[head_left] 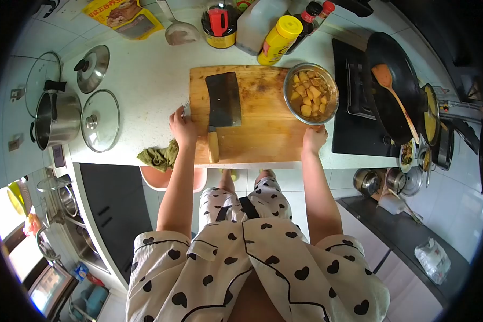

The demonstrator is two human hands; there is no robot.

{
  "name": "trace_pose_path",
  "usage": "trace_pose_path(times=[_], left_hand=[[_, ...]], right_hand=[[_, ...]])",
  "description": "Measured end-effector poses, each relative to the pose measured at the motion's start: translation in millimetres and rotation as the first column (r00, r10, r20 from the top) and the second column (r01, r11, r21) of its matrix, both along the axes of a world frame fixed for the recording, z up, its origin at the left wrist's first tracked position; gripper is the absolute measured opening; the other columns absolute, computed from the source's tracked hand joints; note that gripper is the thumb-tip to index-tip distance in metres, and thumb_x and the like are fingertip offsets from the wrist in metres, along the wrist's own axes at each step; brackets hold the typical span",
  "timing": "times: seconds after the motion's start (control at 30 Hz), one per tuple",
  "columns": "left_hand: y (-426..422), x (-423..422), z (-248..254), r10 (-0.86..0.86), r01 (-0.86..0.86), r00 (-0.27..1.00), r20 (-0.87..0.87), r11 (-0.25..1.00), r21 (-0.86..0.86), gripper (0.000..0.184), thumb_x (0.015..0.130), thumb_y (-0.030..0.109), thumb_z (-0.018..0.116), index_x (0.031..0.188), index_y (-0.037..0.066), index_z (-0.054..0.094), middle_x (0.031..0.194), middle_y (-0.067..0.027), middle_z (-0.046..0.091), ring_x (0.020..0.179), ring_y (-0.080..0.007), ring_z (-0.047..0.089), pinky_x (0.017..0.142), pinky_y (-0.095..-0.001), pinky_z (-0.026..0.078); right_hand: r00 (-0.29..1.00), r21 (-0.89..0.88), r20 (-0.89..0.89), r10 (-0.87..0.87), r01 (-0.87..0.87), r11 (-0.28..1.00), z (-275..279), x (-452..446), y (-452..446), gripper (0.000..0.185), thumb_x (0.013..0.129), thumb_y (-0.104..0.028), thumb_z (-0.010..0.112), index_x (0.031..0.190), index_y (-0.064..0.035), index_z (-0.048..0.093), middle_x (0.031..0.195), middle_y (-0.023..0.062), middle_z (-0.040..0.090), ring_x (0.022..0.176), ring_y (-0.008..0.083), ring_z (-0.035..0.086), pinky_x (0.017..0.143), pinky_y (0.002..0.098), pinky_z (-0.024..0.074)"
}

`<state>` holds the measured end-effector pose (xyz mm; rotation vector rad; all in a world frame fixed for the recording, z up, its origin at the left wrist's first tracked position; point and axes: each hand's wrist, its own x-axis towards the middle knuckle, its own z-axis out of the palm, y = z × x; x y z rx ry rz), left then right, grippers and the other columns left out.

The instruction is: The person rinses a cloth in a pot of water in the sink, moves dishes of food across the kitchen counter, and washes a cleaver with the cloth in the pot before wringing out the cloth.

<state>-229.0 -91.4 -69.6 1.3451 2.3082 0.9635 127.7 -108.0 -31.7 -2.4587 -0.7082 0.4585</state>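
My left hand (pixel 183 129) is closed beside the left edge of the wooden cutting board (pixel 263 142). A small shiny, clear-looking piece (pixel 186 109) shows at its fingertips; its kind is unclear. At the board's right edge, just below a metal bowl (pixel 288 109) of cut chunks in brown sauce (pixel 309 92), my right hand (pixel 314 140) has its fingers curled. What those fingers hold, if anything, is hidden. A cleaver (pixel 224 102) lies on the board's left part, its wooden handle toward me.
To the right, a black wok (pixel 394 102) with a wooden spatula (pixel 383 76) sits over the stove (pixel 349 134). Sauce bottles and a yellow-capped container (pixel 279 40) stand behind the board. Glass lids (pixel 101 121), a steel pot (pixel 64 118) and a green cloth (pixel 160 156) are leftward.
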Motion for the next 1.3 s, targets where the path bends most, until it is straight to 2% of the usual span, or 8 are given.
trace_pose_path(times=[0.13, 0.23, 0.53, 0.73, 0.9, 1.0, 1.03, 1.3], left_hand=[[3.2, -9.2, 20.8, -0.047, 0.05, 0.998, 0.044, 0.996, -0.071, 0.024, 0.078, 0.0, 0.049, 0.101, 0.004, 0.057, 0.095, -0.0155, 0.055, 0.083, -0.0298, 0.053, 0.075, -0.0376, 0.045], [4.5, -17.0, 18.5, -0.125, 0.123, 0.99, -0.057, 0.992, -0.039, 0.02, 0.076, 0.0, 0.05, 0.096, 0.003, 0.056, 0.089, -0.0163, 0.055, 0.082, -0.0326, 0.052, 0.073, -0.0395, 0.044], [-0.8, -18.9, 40.2, 0.013, -0.021, 0.998, -0.065, 0.991, -0.135, 0.023, 0.079, 0.002, 0.047, 0.1, 0.003, 0.056, 0.096, -0.0183, 0.055, 0.092, -0.0363, 0.053, 0.08, -0.0427, 0.043], [-0.1, -28.2, 30.4, 0.048, -0.051, 0.998, -0.045, 0.995, -0.081, 0.022, 0.079, 0.001, 0.047, 0.099, 0.003, 0.057, 0.096, -0.0176, 0.055, 0.09, -0.0362, 0.053, 0.08, -0.0429, 0.042], [9.4, -37.3, 16.7, 0.03, -0.041, 0.992, -0.124, 0.995, -0.086, 0.022, 0.076, 0.005, 0.054, 0.097, 0.007, 0.061, 0.088, -0.0116, 0.057, 0.082, -0.028, 0.055, 0.076, -0.0385, 0.045], [16.6, -31.2, 14.9, 0.062, -0.078, 0.987, -0.15, 0.991, -0.107, 0.021, 0.076, 0.006, 0.054, 0.097, 0.007, 0.061, 0.088, -0.011, 0.057, 0.082, -0.0276, 0.055, 0.075, -0.0387, 0.045], [15.3, -33.1, 20.9, 0.061, -0.083, 0.987, -0.151, 0.987, -0.138, 0.018, 0.08, 0.004, 0.048, 0.095, 0.005, 0.06, 0.092, -0.0151, 0.056, 0.085, -0.0326, 0.054, 0.076, -0.0395, 0.044], [13.8, -44.7, 13.1, 0.04, -0.063, 0.988, -0.148, 0.986, -0.152, 0.021, 0.081, 0.009, 0.05, 0.098, 0.007, 0.061, 0.091, -0.0134, 0.057, 0.086, -0.0305, 0.055, 0.076, -0.0392, 0.044]], right_hand=[[0.995, -0.148, -0.002, -0.103, 0.101, 0.984, 10.5, 0.7, 11.0, 0.035, 0.084, -0.022, 0.047, 0.116, -0.0134, 0.056, 0.122, 0.012, 0.048, 0.111, 0.0345, 0.047, 0.094, 0.0473, 0.0388], [0.993, -0.186, 0.013, -0.119, 0.119, 0.975, 0.7, 7.9, 12.6, 0.032, 0.084, -0.023, 0.047, 0.112, -0.014, 0.058, 0.121, 0.0105, 0.049, 0.11, 0.033, 0.049, 0.093, 0.0467, 0.0397], [0.992, -0.155, -0.098, -0.081, 0.065, 0.986, 0.8, -2.0, 2.8, 0.032, 0.084, -0.02, 0.046, 0.113, -0.0124, 0.055, 0.119, 0.0103, 0.049, 0.11, 0.0305, 0.05, 0.093, 0.0468, 0.039], [0.985, -0.156, -0.144, -0.092, 0.069, 0.985, 5.0, -12.1, 2.1, 0.036, 0.082, -0.015, 0.045, 0.117, -0.0122, 0.051, 0.122, 0.011, 0.046, 0.114, 0.0303, 0.046, 0.095, 0.0461, 0.0356], [0.972, -0.142, -0.231, -0.04, 0.007, 0.99, 3.5, -7.3, -4.1, 0.042, 0.077, -0.008, 0.046, 0.119, -0.0112, 0.05, 0.124, 0.011, 0.044, 0.117, 0.0299, 0.042, 0.097, 0.0454, 0.034], [0.944, -0.106, -0.33, -0.017, -0.019, 0.994, -0.8, 0.0, -5.9, 0.045, 0.074, -0.005, 0.045, 0.12, -0.0086, 0.049, 0.126, 0.0119, 0.041, 0.117, 0.0306, 0.042, 0.099, 0.0434, 0.0331], [0.934, -0.09, -0.356, -0.003, -0.031, 0.996, -3.5, -2.5, -7.3, 0.046, 0.074, -0.005, 0.045, 0.12, -0.008, 0.049, 0.126, 0.012, 0.041, 0.117, 0.0307, 0.042, 0.099, 0.043, 0.0329], [0.898, -0.108, -0.438, 0.033, -0.089, 0.99, 14.3, -5.3, -4.1, 0.053, 0.072, -0.001, 0.043, 0.125, -0.0061, 0.043, 0.13, 0.013, 0.036, 0.121, 0.0309, 0.036, 0.102, 0.0414, 0.0318]])
